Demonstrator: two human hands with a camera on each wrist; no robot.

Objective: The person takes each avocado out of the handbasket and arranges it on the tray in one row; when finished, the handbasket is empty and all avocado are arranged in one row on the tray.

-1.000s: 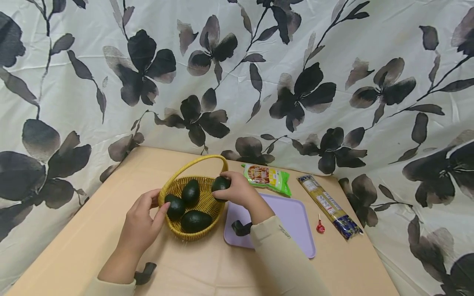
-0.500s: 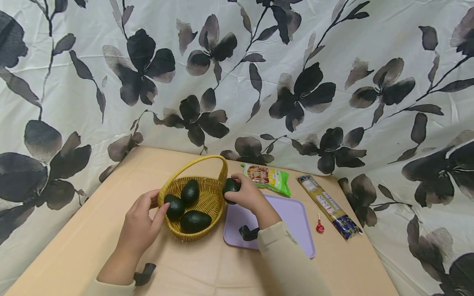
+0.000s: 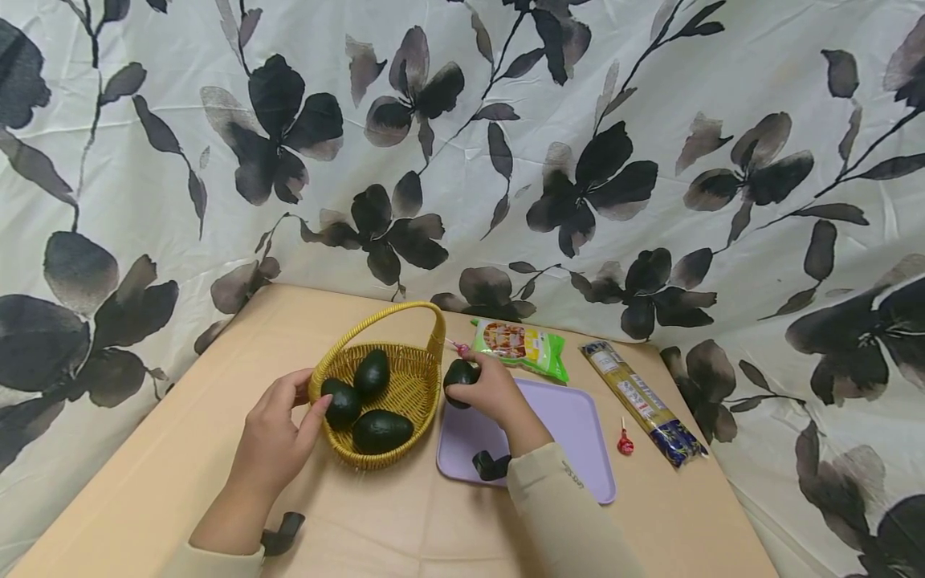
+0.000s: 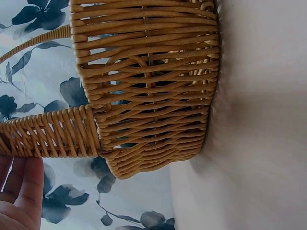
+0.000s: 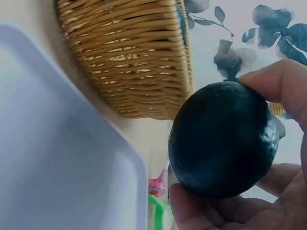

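Observation:
A yellow wicker basket [image 3: 376, 461] with a tall handle stands on the table, and several dark green avocados [image 3: 383, 432] lie inside it. My left hand [image 3: 278, 437] grips the basket at its left side, where the handle [image 4: 48, 133] joins the rim; thumb and fingers are on either side. With fingertips and thumb, my right hand [image 3: 499, 393] holds another avocado [image 5: 223, 139], just right of the basket and above the left edge of a lilac tray [image 3: 564, 425]. The right wrist view shows that avocado apart from the basket wall.
Behind the tray lie a green snack packet [image 3: 520, 347] and a red lollipop [image 3: 460, 348]. Another red lollipop [image 3: 625, 441] and a long pack that looks like noodles [image 3: 643, 401] lie to the right. A floral curtain [image 3: 462, 160] hangs behind the table.
My right hand has carried the avocado from over the basket's right rim rightwards to above the tray's edge. The lollipop behind it has come into sight. My left hand stays put.

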